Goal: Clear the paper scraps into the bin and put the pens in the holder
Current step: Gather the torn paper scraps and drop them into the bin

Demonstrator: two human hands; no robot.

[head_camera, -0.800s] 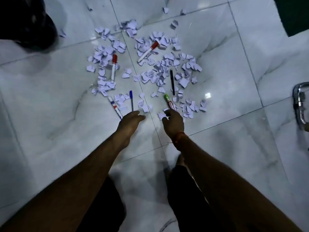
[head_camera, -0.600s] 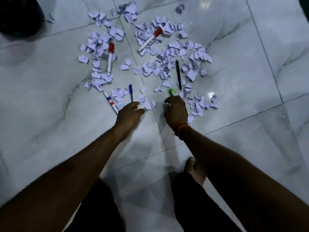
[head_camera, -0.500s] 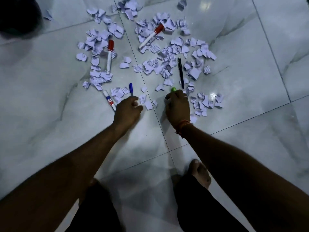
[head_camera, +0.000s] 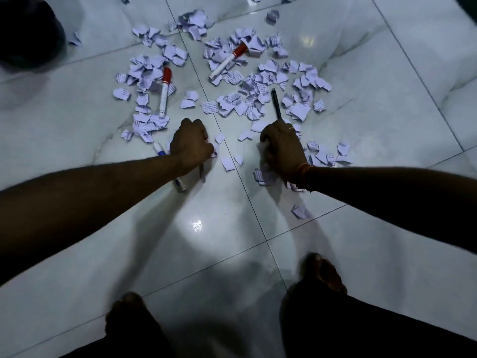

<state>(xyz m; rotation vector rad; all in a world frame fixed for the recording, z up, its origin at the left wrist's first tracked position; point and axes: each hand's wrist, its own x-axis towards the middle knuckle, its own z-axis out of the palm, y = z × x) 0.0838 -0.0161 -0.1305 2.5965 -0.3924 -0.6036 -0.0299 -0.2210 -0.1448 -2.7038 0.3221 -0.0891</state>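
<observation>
Torn paper scraps (head_camera: 247, 99) lie spread over the pale marble floor (head_camera: 361, 125). Among them are two red-capped white markers (head_camera: 164, 94) (head_camera: 227, 62). My left hand (head_camera: 191, 144) is a closed fist, and the thin end of the blue pen (head_camera: 201, 174) sticks out below it. A white marker with blue and red bands (head_camera: 178, 184) lies partly under my left forearm. My right hand (head_camera: 284, 148) is closed over the lower end of the black pen (head_camera: 275, 103). Something pale shows at that fist's left edge. The green marker is out of sight.
A dark round bin (head_camera: 25, 34) sits at the top left corner. My bare feet (head_camera: 322, 275) (head_camera: 126, 313) and dark trouser legs fill the bottom of the view. A lone scrap (head_camera: 300, 211) lies near my right forearm. No pen holder is visible.
Both hands moved forward into the scraps. My left hand closed on the blue pen. My right hand, which had covered the green marker, now reaches the black pen's lower end.
</observation>
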